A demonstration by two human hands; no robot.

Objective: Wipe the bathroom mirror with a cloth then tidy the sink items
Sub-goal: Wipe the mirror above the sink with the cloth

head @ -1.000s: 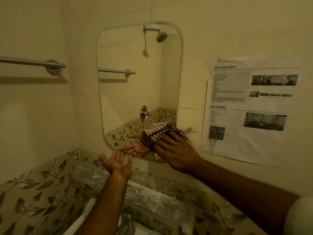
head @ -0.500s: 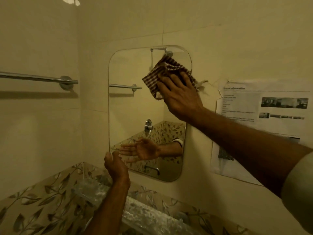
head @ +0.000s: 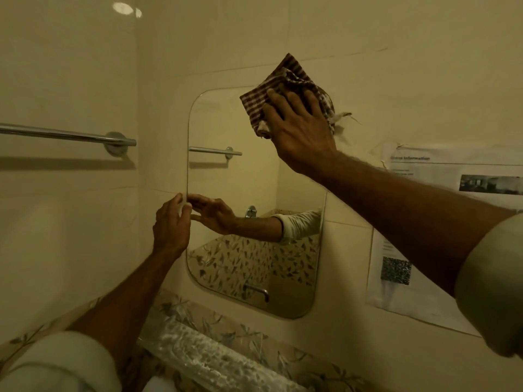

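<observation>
A rounded frameless mirror (head: 226, 176) hangs on the cream tiled wall. My right hand (head: 297, 128) presses a brown-and-white checked cloth (head: 266, 94) flat against the mirror's top right corner; part of the cloth reaches above the glass onto the wall. My left hand (head: 171, 222) grips the mirror's left edge at mid height, thumb and fingers pinching the rim. Its reflection shows in the glass beside it. The sink is out of view.
A chrome towel rail (head: 68, 135) runs along the left wall. A printed paper notice (head: 424, 222) is stuck to the wall right of the mirror. Below the mirror sits a clear glass shelf (head: 198, 352) over leaf-patterned tiles (head: 235, 335).
My right hand carried the cloth from the mirror's bottom edge up to its top right corner. My left hand rose from open below the mirror to gripping its left edge.
</observation>
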